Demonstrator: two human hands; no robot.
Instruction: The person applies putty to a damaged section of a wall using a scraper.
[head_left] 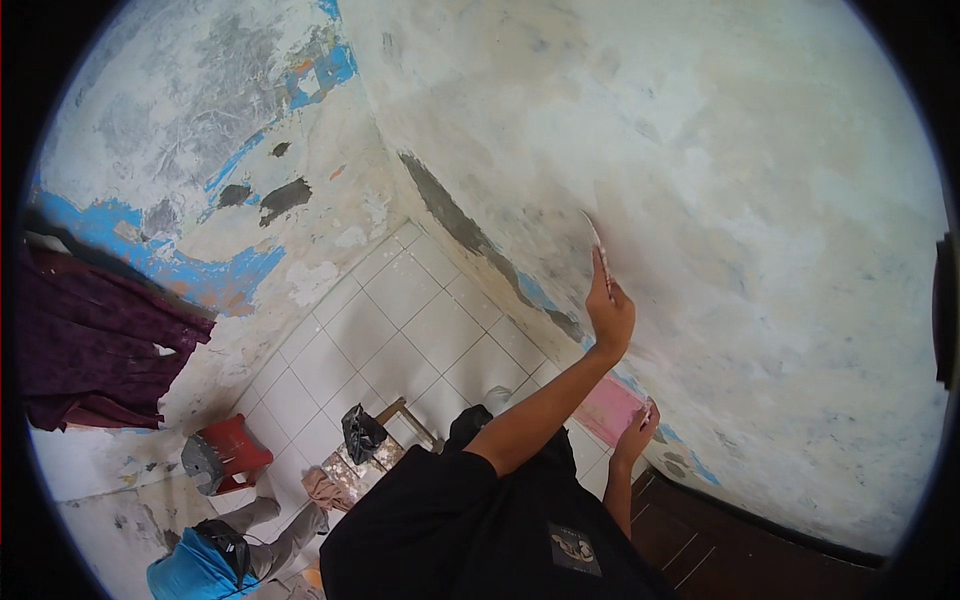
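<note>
My left hand (611, 312) is closed around the handle of a putty knife (593, 228), its thin blade seen edge-on against the pale, patchy wall (720, 180). Lower down and to the right, my right hand (635, 437) grips the edge of a flat pink board (606, 408). Something small and whitish shows at those fingers, too small to name. The board is held close to the foot of the wall, below my left forearm. Grey and blue patches show along the lower wall beside both hands.
A paint-splattered wooden stool (345, 478) bears a black plastic bag (362, 433). Left of it are a red and grey container (228, 455) and another person in blue (195, 568). Dark purple cloth (100, 335) hangs at far left. White floor tiles (405, 305) meet both walls.
</note>
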